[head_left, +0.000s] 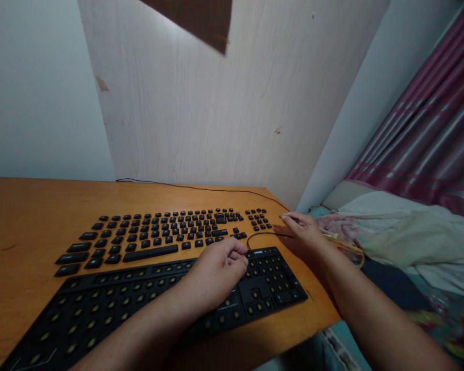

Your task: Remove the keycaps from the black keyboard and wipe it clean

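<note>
A black keyboard frame (100, 304) with its keycaps removed lies near the front of the orange wooden desk (23, 216). Beyond it, the loose black keycaps (158, 234) are laid out in keyboard order. My left hand (216, 273) rests on the frame's upper edge, fingers curled in a loose fist; whether it holds a keycap is hidden. My right hand (301, 232) lies at the desk's right edge beside the keyboard cable (263, 235), fingers stretched forward and flat.
A thin black wire (201, 188) runs along the back of the desk against a pale wood panel (224, 113). To the right stands a bed with crumpled bedding (402, 232) and a striped pink curtain (429, 139).
</note>
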Demonstrator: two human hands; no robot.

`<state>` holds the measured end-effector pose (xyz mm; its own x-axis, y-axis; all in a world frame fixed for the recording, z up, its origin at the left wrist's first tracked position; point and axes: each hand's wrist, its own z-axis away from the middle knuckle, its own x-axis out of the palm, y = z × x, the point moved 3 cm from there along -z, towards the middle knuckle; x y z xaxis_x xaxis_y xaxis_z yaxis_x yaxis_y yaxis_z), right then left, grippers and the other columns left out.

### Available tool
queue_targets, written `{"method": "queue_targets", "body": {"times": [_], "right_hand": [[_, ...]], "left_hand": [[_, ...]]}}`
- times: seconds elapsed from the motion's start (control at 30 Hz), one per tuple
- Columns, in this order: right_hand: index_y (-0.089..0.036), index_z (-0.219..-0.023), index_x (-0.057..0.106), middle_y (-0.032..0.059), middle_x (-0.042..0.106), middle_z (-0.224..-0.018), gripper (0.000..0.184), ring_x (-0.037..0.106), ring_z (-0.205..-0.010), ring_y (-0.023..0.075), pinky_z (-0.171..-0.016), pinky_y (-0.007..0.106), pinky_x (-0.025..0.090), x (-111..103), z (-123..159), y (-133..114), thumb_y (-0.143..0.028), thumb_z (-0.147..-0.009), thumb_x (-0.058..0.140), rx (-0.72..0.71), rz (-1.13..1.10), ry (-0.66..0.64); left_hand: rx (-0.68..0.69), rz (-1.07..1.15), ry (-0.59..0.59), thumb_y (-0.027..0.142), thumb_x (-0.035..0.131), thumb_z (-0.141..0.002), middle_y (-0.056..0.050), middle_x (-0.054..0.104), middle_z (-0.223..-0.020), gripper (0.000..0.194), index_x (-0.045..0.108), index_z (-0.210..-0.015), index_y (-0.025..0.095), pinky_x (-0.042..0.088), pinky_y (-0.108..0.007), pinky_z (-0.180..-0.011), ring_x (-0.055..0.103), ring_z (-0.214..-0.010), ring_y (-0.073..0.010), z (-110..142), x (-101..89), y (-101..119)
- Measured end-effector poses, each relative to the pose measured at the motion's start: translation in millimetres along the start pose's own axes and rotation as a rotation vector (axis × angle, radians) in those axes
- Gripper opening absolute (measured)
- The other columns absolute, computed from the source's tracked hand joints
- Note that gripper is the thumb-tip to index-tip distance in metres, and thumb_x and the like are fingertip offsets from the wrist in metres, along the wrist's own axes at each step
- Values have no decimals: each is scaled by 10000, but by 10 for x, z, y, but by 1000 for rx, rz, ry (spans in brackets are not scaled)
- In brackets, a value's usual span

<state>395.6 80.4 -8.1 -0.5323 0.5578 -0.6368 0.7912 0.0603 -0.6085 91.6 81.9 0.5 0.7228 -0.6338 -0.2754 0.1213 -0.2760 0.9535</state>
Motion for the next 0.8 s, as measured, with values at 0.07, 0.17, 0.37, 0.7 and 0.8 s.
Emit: {"method": "queue_targets", "body": {"times": [0.07, 0.17, 0.37, 0.7, 0.8], "right_hand": [[-192, -870, 665, 56, 716, -835, 265, 661, -779, 212, -692, 307, 506, -58, 70, -135, -426, -836, 546, 31, -41, 4], [-195, -880, 586, -3, 640, -637, 229, 572, -531, 145, -511, 248, 443, -146, 258, -375, -414, -813, 590, 82, -93, -17], [-183, -857, 600, 0, 630, -706, 292, 507, -549, 104, -506, 217, 382, -318, 825, -829, -458, -799, 679, 185, -353, -196], [-193, -868, 579, -25, 548, -695, 308, 439, -565, 93, -508, 208, 308, -355, 1379, -872, -453, -781, 718, 377, -545, -230], [-205, -940, 598, -19, 569, -748, 345, 472, -606, 106, -530, 214, 331, -385, 1425, -881, -467, -759, 734, 376, -503, -199]], "left_hand": [[18, -25, -9, 317, 542, -824, -8, 596, -781, 187, 592, -924, 167, 429, -246, -658, 551, -736, -141, 0, 2, 2], [46, -63, -20, 302, 537, -823, -3, 587, -765, 173, 595, -908, 162, 429, -249, -660, 543, -721, -137, -3, 0, 16], [82, -115, -26, 289, 528, -815, -7, 603, -766, 159, 596, -885, 163, 438, -258, -656, 548, -719, -145, -17, 1, 11], [123, -237, -41, 293, 519, -818, -6, 623, -751, 179, 620, -900, 171, 428, -263, -647, 568, -710, -157, -2, 6, 23], [131, -263, -37, 278, 518, -810, -4, 628, -746, 167, 620, -892, 175, 421, -261, -642, 570, -702, -156, 1, 5, 32]]}}
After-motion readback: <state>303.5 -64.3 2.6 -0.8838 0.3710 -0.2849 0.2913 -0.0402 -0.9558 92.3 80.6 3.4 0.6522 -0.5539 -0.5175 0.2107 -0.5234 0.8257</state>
